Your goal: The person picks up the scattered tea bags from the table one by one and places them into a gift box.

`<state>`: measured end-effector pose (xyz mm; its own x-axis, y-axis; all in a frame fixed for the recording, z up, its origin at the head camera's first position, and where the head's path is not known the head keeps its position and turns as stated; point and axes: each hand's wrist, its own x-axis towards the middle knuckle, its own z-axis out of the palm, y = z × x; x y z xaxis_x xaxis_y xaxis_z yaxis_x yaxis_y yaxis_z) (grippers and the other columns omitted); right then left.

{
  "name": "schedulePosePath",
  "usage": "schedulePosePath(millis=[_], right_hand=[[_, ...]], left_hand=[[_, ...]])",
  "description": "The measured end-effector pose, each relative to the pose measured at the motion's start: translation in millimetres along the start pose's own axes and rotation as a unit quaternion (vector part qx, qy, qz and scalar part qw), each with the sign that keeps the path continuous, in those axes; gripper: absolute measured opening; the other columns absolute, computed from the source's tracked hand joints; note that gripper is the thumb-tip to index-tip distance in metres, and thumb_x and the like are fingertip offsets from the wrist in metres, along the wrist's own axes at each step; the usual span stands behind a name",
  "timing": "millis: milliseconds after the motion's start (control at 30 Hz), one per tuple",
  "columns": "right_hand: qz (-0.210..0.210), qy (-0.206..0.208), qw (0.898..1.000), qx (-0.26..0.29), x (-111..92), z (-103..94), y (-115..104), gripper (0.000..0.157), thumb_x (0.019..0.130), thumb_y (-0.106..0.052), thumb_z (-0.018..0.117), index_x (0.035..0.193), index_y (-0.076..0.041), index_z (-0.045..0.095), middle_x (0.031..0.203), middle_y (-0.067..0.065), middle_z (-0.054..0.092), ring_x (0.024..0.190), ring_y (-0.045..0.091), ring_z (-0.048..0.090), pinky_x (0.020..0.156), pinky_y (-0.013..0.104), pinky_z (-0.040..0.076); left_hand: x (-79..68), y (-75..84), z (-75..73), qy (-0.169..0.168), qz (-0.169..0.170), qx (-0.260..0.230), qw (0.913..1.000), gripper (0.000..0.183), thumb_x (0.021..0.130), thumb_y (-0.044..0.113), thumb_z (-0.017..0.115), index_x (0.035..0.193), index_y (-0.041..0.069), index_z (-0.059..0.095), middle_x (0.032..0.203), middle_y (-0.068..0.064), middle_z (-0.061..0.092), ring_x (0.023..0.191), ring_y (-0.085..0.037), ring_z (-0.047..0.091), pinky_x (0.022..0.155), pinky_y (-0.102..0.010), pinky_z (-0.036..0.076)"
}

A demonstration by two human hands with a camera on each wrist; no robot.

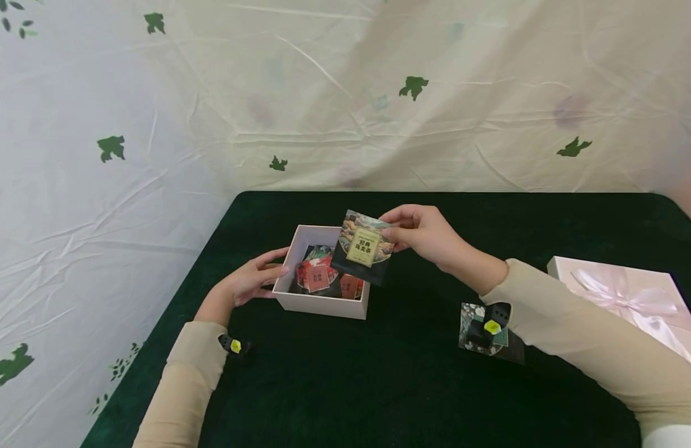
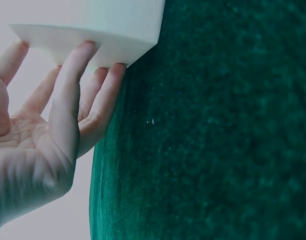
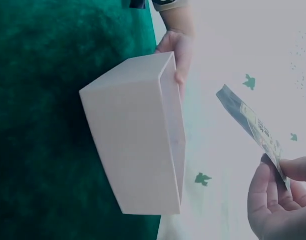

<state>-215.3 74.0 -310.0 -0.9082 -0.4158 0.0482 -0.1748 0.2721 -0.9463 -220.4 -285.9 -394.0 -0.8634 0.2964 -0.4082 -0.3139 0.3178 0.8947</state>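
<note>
My right hand (image 1: 426, 233) pinches a dark tea sachet (image 1: 363, 246) by its right edge, thumb in front and fingers behind. The sachet has a yellow label and is tilted over the right side of an open white box (image 1: 323, 306). Inside the box lie red and dark sachets (image 1: 316, 277), partly covered by the held one. My left hand (image 1: 250, 278) is at the box's left wall. In the left wrist view, its long, fairly straight fingers (image 2: 68, 95) have their tips against the white wall. The right wrist view shows the held sachet edge-on, beside the box.
On the dark green tabletop (image 1: 413, 392), another dark sachet (image 1: 470, 320) lies partly under the right forearm. A pale pink lid (image 1: 659, 286) with a ribbon bow sits at the right, partly behind that sleeve. A white cloth with green bird shapes hangs behind the table.
</note>
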Motion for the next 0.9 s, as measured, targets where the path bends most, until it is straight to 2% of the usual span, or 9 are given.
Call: schedulePosePath(millis=[167, 433, 633, 800, 900], right_hand=[[-0.023, 0.006, 1.0, -0.004, 12.6, 10.3, 0.2, 0.025, 0.093, -0.007, 0.058, 0.116, 0.003, 0.061, 0.107, 0.02, 0.065, 0.084, 0.015, 0.063, 0.074, 0.031, 0.056], [-0.033, 0.0, 0.999, -0.014, 31.0, 27.2, -1.3, 0.023, 0.094, -0.007, 0.058, 0.115, 0.002, 0.063, 0.107, 0.019, 0.064, 0.088, 0.02, 0.061, 0.076, 0.037, 0.055], [-0.017, -0.004, 0.999, -0.035, 38.4, 39.2, 1.3, 0.021, 0.094, -0.009, 0.057, 0.113, -0.002, 0.064, 0.105, 0.015, 0.063, 0.09, 0.02, 0.058, 0.079, 0.037, 0.053], [-0.001, -0.022, 0.999, -0.041, 38.7, 46.2, 6.4, 0.021, 0.094, -0.01, 0.058, 0.112, -0.002, 0.064, 0.106, 0.014, 0.062, 0.09, 0.021, 0.058, 0.081, 0.04, 0.053], [0.001, -0.03, 0.998, -0.051, 37.5, 48.1, 10.2, 0.02, 0.094, -0.011, 0.058, 0.112, -0.003, 0.064, 0.106, 0.013, 0.062, 0.091, 0.02, 0.057, 0.079, 0.038, 0.052]], left_hand=[[1.7, -2.1, 1.4, 0.001, -0.003, 0.001, 1.0, 0.067, 0.095, 0.034, 0.056, 0.152, 0.025, 0.021, 0.151, -0.018, 0.029, 0.133, -0.037, 0.037, 0.099, -0.049, 0.044], [-0.1, -0.3, -0.9, 0.005, -0.006, 0.004, 1.0, 0.067, 0.096, 0.035, 0.055, 0.152, 0.026, 0.02, 0.15, -0.018, 0.029, 0.133, -0.037, 0.037, 0.099, -0.049, 0.044], [1.1, -0.8, -1.8, 0.004, -0.005, 0.005, 1.0, 0.067, 0.096, 0.036, 0.055, 0.152, 0.027, 0.02, 0.15, -0.018, 0.03, 0.132, -0.036, 0.039, 0.099, -0.048, 0.045], [1.2, -1.4, -0.9, 0.003, -0.006, 0.003, 1.0, 0.068, 0.096, 0.036, 0.055, 0.152, 0.026, 0.019, 0.15, -0.019, 0.029, 0.133, -0.035, 0.038, 0.099, -0.048, 0.045], [0.9, -1.1, -0.2, 0.005, -0.008, 0.001, 1.0, 0.067, 0.096, 0.036, 0.055, 0.152, 0.027, 0.02, 0.15, -0.018, 0.03, 0.132, -0.035, 0.039, 0.099, -0.048, 0.045]])
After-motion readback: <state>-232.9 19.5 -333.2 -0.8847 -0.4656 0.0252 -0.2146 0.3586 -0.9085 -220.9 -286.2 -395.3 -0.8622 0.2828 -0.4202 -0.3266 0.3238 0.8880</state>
